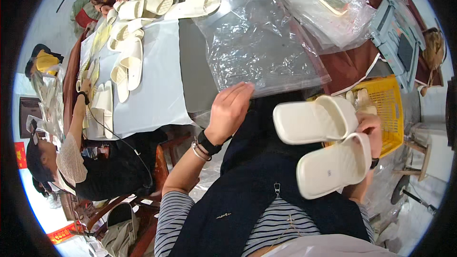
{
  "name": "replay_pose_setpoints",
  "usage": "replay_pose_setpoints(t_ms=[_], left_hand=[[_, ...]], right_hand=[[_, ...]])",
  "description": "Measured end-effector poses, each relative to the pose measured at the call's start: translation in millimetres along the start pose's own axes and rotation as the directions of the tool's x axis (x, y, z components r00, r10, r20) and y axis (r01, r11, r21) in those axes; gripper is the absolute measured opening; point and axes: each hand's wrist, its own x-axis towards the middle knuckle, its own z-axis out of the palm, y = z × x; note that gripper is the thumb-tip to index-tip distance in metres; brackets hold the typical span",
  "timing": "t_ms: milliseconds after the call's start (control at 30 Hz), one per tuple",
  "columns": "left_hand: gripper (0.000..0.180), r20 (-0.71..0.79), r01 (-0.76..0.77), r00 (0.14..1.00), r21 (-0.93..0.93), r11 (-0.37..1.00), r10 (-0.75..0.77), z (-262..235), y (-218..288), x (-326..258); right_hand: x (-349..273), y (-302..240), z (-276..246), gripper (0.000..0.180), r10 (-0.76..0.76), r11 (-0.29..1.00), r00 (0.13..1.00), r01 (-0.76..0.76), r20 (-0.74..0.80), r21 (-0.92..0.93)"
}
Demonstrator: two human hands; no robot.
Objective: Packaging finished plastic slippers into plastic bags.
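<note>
A pair of cream slide slippers hangs from my right hand [370,128], whose fingers are wrapped round them at the strap end. One slipper [304,121] lies above the other slipper [326,175], toes toward me and insoles showing. My left hand [232,109], wearing a black watch and bracelets, is at the near edge of a clear plastic bag [266,38] lying flat on the table. Its fingers are pressed together on the bag's edge; the thumb is mostly hidden.
More cream slippers [128,62] lie in a heap on the white cloth [162,76] at left. A phone [333,2] rests on stacked bags. At right are a grey-blue scale [400,38] and a yellow crate [392,114]. Two people work at the table's far left.
</note>
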Motion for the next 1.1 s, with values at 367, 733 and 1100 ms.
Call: replay_pose_setpoints(t_ms=[367, 733, 1100], left_hand=[[0.022, -0.163, 0.003, 0.986, -0.177, 0.984, -0.032, -13.9, 44.4, 31.1], [0.018, -0.164, -0.083, 0.984, -0.116, 0.99, 0.063, 9.9, 69.2, 42.0], [0.017, -0.064, -0.204, 0.979, -0.363, 0.909, 0.194, 39.8, 102.2, 42.6]], right_hand=[[9.3, 1.2, 65.2, 0.024, 0.001, 0.935, 0.992, -0.047, -0.128, -0.352], [24.5, 48.2, 92.0, 0.031, -0.18, 0.918, 0.924, 0.035, -0.337, -0.395], [41.7, 67.0, 123.0, 0.028, -0.119, 0.905, 0.989, 0.07, -0.093, -0.419]])
